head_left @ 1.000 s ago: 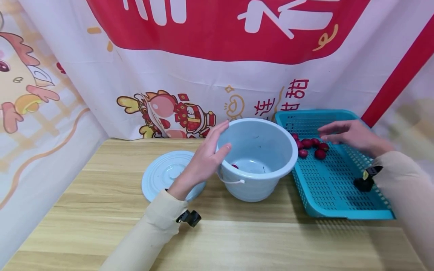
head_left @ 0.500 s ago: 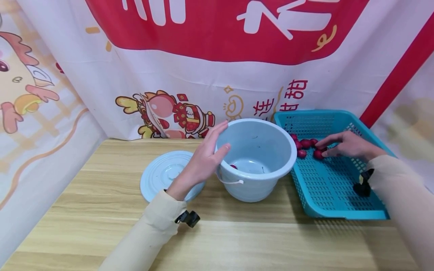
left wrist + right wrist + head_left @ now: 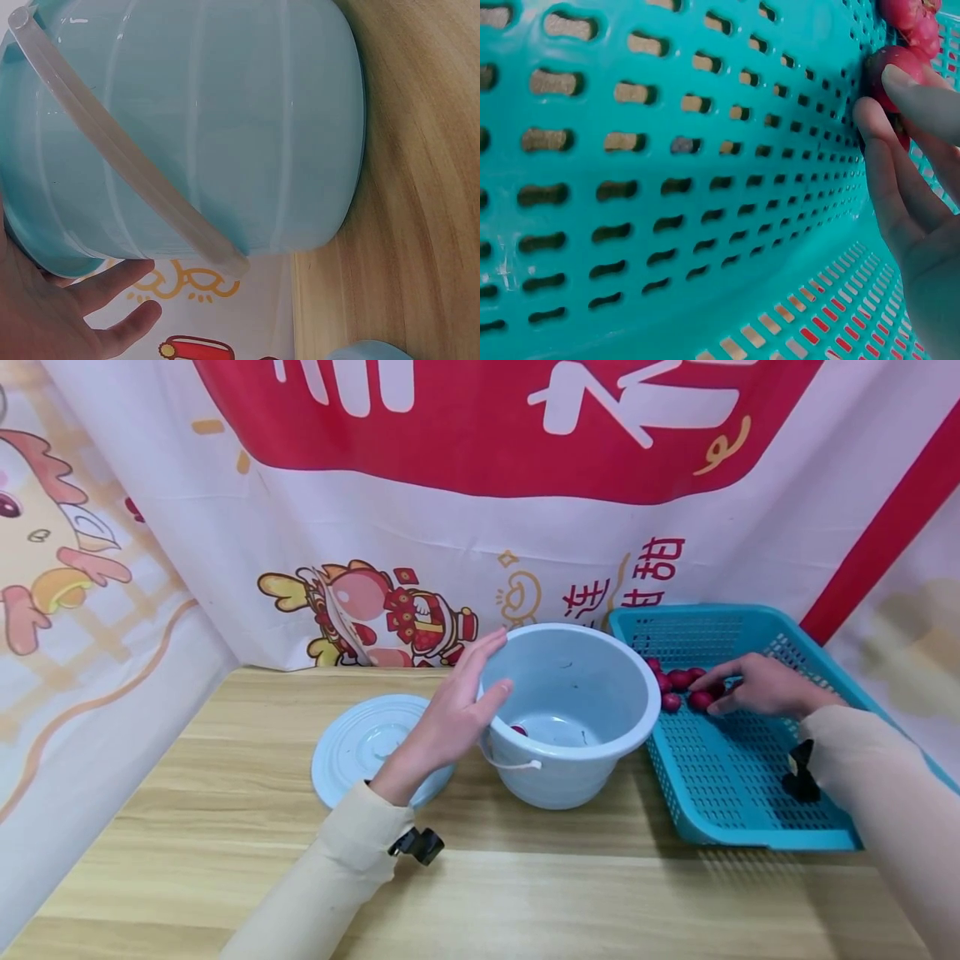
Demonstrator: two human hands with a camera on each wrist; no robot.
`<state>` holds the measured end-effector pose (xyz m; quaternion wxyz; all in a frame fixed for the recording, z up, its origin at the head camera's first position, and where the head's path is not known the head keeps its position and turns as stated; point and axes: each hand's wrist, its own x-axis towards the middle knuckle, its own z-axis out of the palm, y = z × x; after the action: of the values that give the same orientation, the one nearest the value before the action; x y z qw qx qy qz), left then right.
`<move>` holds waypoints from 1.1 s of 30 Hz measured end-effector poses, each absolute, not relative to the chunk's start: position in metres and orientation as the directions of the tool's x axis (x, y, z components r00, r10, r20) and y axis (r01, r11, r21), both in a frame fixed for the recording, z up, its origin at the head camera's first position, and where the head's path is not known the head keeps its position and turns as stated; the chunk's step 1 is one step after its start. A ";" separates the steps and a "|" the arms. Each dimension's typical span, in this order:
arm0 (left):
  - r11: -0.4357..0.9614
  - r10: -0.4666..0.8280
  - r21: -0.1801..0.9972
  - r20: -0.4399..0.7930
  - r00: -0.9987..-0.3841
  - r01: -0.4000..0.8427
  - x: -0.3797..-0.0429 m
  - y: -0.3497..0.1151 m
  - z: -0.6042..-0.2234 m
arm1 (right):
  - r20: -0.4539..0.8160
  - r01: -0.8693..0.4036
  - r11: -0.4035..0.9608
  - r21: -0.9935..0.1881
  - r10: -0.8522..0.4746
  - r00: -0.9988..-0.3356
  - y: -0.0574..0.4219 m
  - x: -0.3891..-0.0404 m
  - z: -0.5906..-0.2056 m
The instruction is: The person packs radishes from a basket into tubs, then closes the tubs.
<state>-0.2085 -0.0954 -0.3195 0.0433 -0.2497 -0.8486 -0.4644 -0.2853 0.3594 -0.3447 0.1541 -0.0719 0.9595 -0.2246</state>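
At left on the table (image 3: 187, 827), a lid (image 3: 356, 743), lying flat, partly covered. Over it and reaching right, the left hand (image 3: 455, 710), fingers straight and resting against the rim of the bucket (image 3: 566, 781), not curled round it. Bucket upright, handle (image 3: 127, 157) slung down its side; within, a sliver of red and a few dark strands (image 3: 584, 737). Thin plastic by the look of it, light, easily steadied at the rim. Just right of that, the basket (image 3: 738, 837), with radishes (image 3: 678, 678) (seemingly; small and crowded at this angle) toward its far left corner. Over them, the right hand (image 3: 768, 683), pinching one radish (image 3: 701, 701) between thumb and fingertips. Likely light and firm, slippery if wet, easily bruised; best taken round the middle, gently. As for writing, on the cloth (image 3: 420, 518): large white characters, cut off up top; lower, red 连, then 甜, others partly covered. No brand in sight.
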 end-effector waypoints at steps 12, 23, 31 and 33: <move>0.445 0.381 0.771 0.297 -0.876 0.455 -0.207 -0.095 -0.317 | -0.201 -0.019 0.849 -0.529 -0.147 -0.969 0.349 -0.280 -0.331; 0.451 0.377 0.770 0.293 -0.878 0.451 -0.206 -0.094 -0.318 | -0.008 -0.038 0.649 -0.759 -0.068 -0.998 0.322 -0.265 -0.310; 0.450 0.381 0.766 0.300 -0.875 0.459 -0.207 -0.094 -0.318 | 0.160 -0.147 0.471 -0.870 -0.013 -0.987 0.283 -0.252 -0.299; 0.451 0.381 0.765 0.302 -0.874 0.460 -0.207 -0.094 -0.319 | 0.195 -0.177 0.430 -0.885 -0.001 -0.981 0.272 -0.249 -0.297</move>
<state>-0.2072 -0.0937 -0.3186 0.0430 -0.2473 -0.8506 -0.4621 -0.2493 0.2715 -0.2965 -0.0827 -0.0528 0.8416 -0.5311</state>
